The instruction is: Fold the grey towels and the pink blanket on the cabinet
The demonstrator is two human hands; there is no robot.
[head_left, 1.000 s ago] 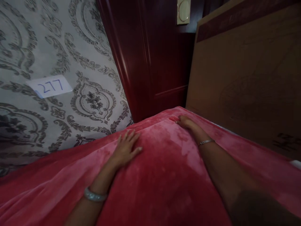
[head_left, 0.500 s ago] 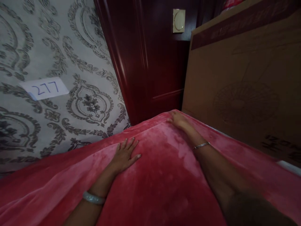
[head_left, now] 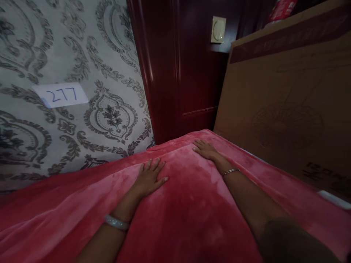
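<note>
A red and pink plush blanket is spread over the surface before me, with soft creases along its left side. My left hand lies flat on it left of the middle, fingers spread and thumb pointing right. Farther off, near the blanket's far corner, my right hand rests palm down with its fingers stretched out to the left. Neither hand grasps the cloth. A pale bangle circles the left wrist, and a thin silver bracelet the right.
Patterned grey wallpaper with a paper marked 277 borders the left. A dark red wooden panel with a round-faced plate stands behind. A large cardboard box lines the right, a red item on top.
My right hand has drawn slightly back from the far corner and its fingers lie flatter. The left hand stays spread on the blanket. The view has shifted a little.
</note>
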